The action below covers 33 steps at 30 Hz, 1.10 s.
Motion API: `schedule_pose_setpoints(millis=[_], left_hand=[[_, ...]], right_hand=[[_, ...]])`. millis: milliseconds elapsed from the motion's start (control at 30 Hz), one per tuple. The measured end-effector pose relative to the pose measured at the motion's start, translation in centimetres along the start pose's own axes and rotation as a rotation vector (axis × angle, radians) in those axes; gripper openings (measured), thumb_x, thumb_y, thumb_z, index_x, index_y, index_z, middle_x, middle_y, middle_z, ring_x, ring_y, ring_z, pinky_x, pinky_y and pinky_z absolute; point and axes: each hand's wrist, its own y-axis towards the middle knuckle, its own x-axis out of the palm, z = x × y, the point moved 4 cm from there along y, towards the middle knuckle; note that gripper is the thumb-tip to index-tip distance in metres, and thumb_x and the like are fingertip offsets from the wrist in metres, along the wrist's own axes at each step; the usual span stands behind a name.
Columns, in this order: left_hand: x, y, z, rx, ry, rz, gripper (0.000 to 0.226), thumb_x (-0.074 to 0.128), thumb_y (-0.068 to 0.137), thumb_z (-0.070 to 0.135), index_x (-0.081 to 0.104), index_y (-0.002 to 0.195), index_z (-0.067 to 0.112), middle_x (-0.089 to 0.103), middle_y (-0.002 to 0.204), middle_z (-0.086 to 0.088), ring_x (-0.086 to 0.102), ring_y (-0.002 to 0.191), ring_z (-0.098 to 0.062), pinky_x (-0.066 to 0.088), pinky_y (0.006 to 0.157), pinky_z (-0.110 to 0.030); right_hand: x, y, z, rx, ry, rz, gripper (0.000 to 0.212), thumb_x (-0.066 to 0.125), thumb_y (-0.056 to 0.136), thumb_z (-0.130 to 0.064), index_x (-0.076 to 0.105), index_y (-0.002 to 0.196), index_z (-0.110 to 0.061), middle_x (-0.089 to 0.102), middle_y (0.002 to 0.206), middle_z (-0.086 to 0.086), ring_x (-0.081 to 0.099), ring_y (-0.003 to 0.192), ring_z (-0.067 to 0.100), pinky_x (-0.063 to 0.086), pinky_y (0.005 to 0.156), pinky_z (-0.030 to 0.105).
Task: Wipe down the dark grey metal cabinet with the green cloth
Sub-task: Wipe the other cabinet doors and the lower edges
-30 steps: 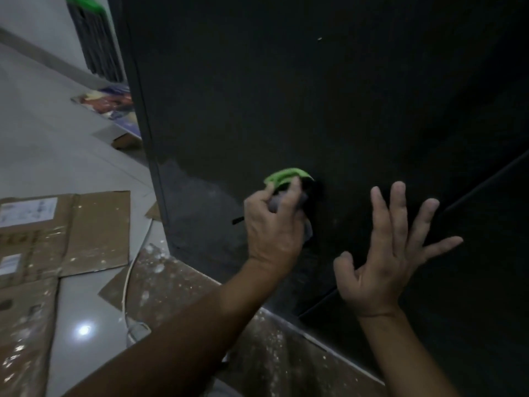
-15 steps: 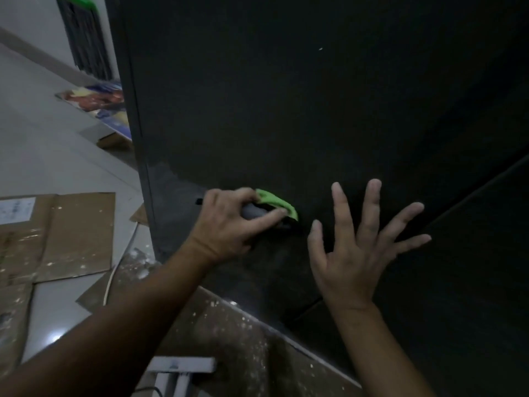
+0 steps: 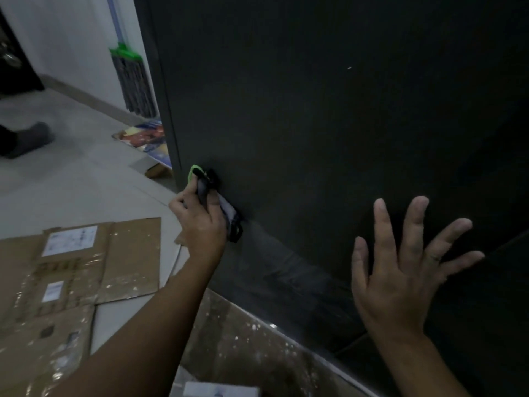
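The dark grey metal cabinet [image 3: 329, 124] fills the right and centre of the head view, its tall flat side facing me. My left hand [image 3: 201, 222] grips the green cloth [image 3: 197, 171], bunched with a dark grey part hanging below my fingers, and presses it against the cabinet near its left front edge, low down. My right hand [image 3: 400, 267] is spread flat with fingers apart against the cabinet's lower right area and holds nothing. A dusty lighter band runs along the cabinet's bottom.
Flattened cardboard sheets [image 3: 86, 262] speckled with paint lie on the tiled floor at left and under the cabinet's base. A green-headed mop [image 3: 128, 78] leans on the wall behind. Colourful printed papers [image 3: 146, 137] lie beside the cabinet's corner. A person's dark foot [image 3: 25, 140] is at far left.
My left hand has slid the cloth leftward along the cabinet, from near my right hand to the cabinet's left edge. My right hand stays spread on the panel.
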Motion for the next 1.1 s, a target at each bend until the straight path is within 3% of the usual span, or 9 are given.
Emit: schedule_pose_setpoints(millis=[167, 300, 433, 500, 667, 767, 867, 1033, 1100], left_hand=[[-0.2, 0.7, -4.7, -0.494, -0.035, -0.044, 0.034, 0.041, 0.102, 0.042, 0.038, 0.132, 0.026, 0.047, 0.130, -0.017, 0.051, 0.105, -0.027, 0.046, 0.094, -0.039], [-1.3, 3.2, -5.7, -0.821, -0.294, -0.100, 0.010, 0.042, 0.105, 0.024, 0.042, 0.113, 0.019, 0.055, 0.121, -0.015, 0.057, 0.099, -0.026, 0.053, 0.082, -0.039], [-2.1, 6.3, -1.1, -0.630, -0.271, 0.037, 0.023, 0.049, 0.101, 0.028, 0.052, 0.120, 0.015, 0.059, 0.122, -0.013, 0.059, 0.109, -0.027, 0.052, 0.094, -0.041], [-2.1, 6.9, 1.6, -0.461, -0.207, 0.087, 0.034, 0.049, 0.101, 0.032, 0.050, 0.132, 0.018, 0.053, 0.126, -0.012, 0.053, 0.112, -0.025, 0.046, 0.097, -0.033], [-1.2, 2.8, 0.8, -0.277, -0.045, 0.046, 0.044, 0.046, 0.104, 0.030, 0.040, 0.145, 0.014, 0.036, 0.122, -0.010, 0.036, 0.100, -0.013, 0.029, 0.084, -0.015], [-0.5, -0.2, -2.9, -0.386, 0.004, -0.034, 0.046, 0.043, 0.104, 0.032, 0.037, 0.146, 0.014, 0.041, 0.130, -0.018, 0.045, 0.109, -0.025, 0.032, 0.086, -0.022], [0.2, -1.9, -7.1, -0.561, 0.024, -0.137, 0.048, 0.041, 0.104, 0.034, 0.032, 0.146, 0.012, 0.043, 0.138, -0.027, 0.047, 0.122, -0.041, 0.041, 0.100, -0.038], [0.5, -3.9, -10.8, -0.871, -0.075, -0.342, 0.051, 0.038, 0.105, 0.039, 0.020, 0.149, 0.021, 0.052, 0.134, -0.019, 0.054, 0.119, -0.040, 0.048, 0.099, -0.059], [0.0, -3.6, -11.6, -0.943, -0.175, -0.332, 0.044, 0.043, 0.104, 0.034, 0.032, 0.145, 0.021, 0.054, 0.129, -0.015, 0.057, 0.114, -0.037, 0.051, 0.095, -0.058]], right_hand=[[0.6, -0.3, -0.8, -0.044, 0.019, -0.034, 0.060, 0.047, 0.104, -0.017, 0.025, 0.159, -0.023, -0.004, 0.170, -0.001, -0.024, 0.150, 0.028, -0.004, 0.103, 0.077], [0.5, -0.3, -1.1, -0.017, 0.040, -0.020, 0.057, 0.048, 0.103, -0.015, 0.032, 0.156, -0.023, -0.002, 0.170, -0.002, -0.024, 0.150, 0.027, -0.008, 0.105, 0.074], [0.5, -0.2, -1.2, -0.006, 0.068, 0.008, 0.051, 0.046, 0.103, -0.013, 0.038, 0.153, -0.023, 0.002, 0.170, -0.004, -0.023, 0.151, 0.024, -0.020, 0.110, 0.063], [0.5, -0.1, -1.2, -0.017, 0.070, 0.011, 0.049, 0.044, 0.105, -0.014, 0.038, 0.152, -0.023, 0.003, 0.170, -0.004, -0.023, 0.151, 0.024, -0.015, 0.106, 0.069], [0.3, -0.1, -1.2, -0.026, 0.109, 0.011, 0.056, 0.049, 0.101, -0.010, 0.035, 0.153, -0.023, 0.001, 0.170, -0.006, -0.023, 0.151, 0.021, -0.006, 0.103, 0.073], [0.5, -0.1, -1.0, -0.037, 0.117, 0.001, 0.053, 0.048, 0.102, -0.010, 0.039, 0.152, -0.022, 0.002, 0.169, -0.006, -0.023, 0.151, 0.020, 0.000, 0.099, 0.083], [0.7, -0.2, -0.9, -0.048, 0.120, -0.011, 0.054, 0.046, 0.103, -0.011, 0.033, 0.154, -0.023, 0.001, 0.169, -0.007, -0.023, 0.151, 0.019, 0.004, 0.093, 0.089], [0.8, -0.3, -0.8, -0.035, 0.136, -0.013, 0.059, 0.045, 0.102, -0.012, 0.026, 0.156, -0.026, -0.001, 0.169, -0.007, -0.024, 0.150, 0.017, 0.005, 0.093, 0.089], [0.8, -0.2, -0.7, -0.046, 0.134, -0.025, 0.063, 0.045, 0.102, -0.013, 0.022, 0.158, -0.030, -0.002, 0.169, -0.008, -0.024, 0.150, 0.016, 0.004, 0.094, 0.088]])
